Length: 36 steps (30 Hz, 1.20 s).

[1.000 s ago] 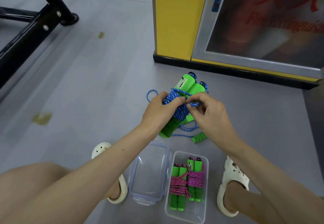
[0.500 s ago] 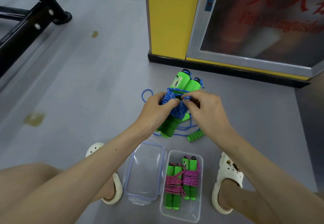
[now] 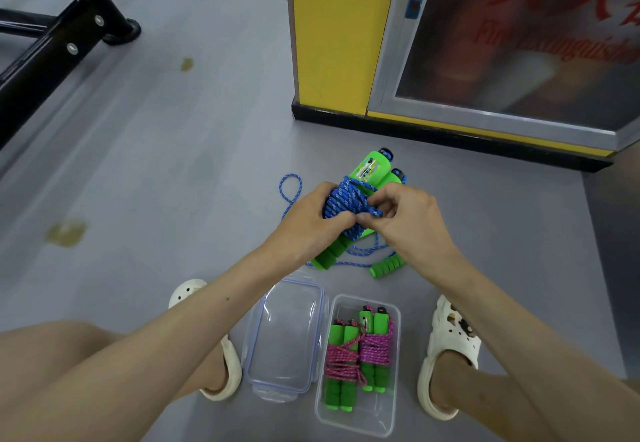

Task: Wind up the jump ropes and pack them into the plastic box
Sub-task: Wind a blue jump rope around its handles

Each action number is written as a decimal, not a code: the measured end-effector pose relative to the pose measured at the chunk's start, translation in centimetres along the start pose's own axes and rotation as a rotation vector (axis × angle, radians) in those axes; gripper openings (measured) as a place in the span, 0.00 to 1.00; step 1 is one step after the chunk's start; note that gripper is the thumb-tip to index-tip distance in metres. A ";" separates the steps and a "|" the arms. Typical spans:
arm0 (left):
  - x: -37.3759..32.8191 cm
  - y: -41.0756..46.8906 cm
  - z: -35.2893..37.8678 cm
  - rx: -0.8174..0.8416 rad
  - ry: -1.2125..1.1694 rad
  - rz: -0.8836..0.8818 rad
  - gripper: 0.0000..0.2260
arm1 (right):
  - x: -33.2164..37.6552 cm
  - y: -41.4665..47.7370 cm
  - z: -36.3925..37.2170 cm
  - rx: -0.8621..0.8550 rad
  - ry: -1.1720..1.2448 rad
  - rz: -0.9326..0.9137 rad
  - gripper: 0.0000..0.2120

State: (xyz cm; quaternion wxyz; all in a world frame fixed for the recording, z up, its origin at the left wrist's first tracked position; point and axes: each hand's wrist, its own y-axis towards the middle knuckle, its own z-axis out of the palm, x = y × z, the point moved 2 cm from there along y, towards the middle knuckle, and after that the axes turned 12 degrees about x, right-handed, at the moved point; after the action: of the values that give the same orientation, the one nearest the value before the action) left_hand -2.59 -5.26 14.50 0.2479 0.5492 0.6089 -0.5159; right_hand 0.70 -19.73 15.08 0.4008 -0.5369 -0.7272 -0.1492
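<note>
Above the floor (image 3: 173, 164), I see the left hand (image 3: 311, 220) grip the blue jump rope bundle (image 3: 341, 197) while the right hand (image 3: 412, 220) seems to pinch its strand (image 3: 375, 212); two pink ropes (image 3: 375, 348) lie in the plastic box (image 3: 377, 412).

I see open floor (image 3: 166, 178) along my left; the yellow cabinet (image 3: 332, 43) blocks ahead, and the lid (image 3: 284, 334) and plastic box (image 3: 375, 415) sit nearest me.

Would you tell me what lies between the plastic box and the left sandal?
The clear lid, flat on the floor between plastic box and left sandal, in the head view.
</note>
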 end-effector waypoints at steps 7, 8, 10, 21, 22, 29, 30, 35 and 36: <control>0.3 0.1 -0.2 -0.053 0.048 -0.012 0.08 | 0.1 -0.1 0.3 0.026 0.077 0.029 0.10; 0.4 0.1 -0.2 -0.057 0.024 -0.012 0.08 | 0.2 0.0 0.2 0.047 0.097 0.034 0.09; 0.5 0.1 -0.2 -0.062 0.013 -0.021 0.06 | 0.4 0.1 -0.4 0.124 0.170 0.039 0.05; 0.8 0.1 -0.3 0.006 0.050 -0.052 0.10 | 0.3 0.1 -0.8 0.253 0.183 0.013 0.04; 0.8 0.0 -0.2 0.005 0.043 -0.050 0.10 | 0.2 0.1 -0.7 0.241 0.167 0.011 0.05; 0.8 -0.2 -0.3 -0.023 0.100 -0.044 0.07 | 0.4 -0.1 -0.7 0.315 0.111 -0.006 0.05; 0.7 -0.2 -0.3 -0.023 0.108 -0.039 0.07 | 0.5 -0.1 -0.7 0.309 0.112 -0.007 0.06; 0.5 -0.4 -0.3 -0.064 0.169 -0.048 0.10 | 0.4 -0.3 -0.4 0.305 0.176 0.006 0.05; 0.5 -0.5 -0.4 -0.080 0.183 -0.050 0.11 | 0.4 -0.4 -0.3 0.311 0.184 0.002 0.05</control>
State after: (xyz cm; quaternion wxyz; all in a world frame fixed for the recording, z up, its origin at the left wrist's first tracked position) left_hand -3.03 -4.59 14.38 0.2000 0.5682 0.6628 -0.4447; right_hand 0.46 -19.82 15.65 0.5441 -0.4533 -0.7011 -0.0830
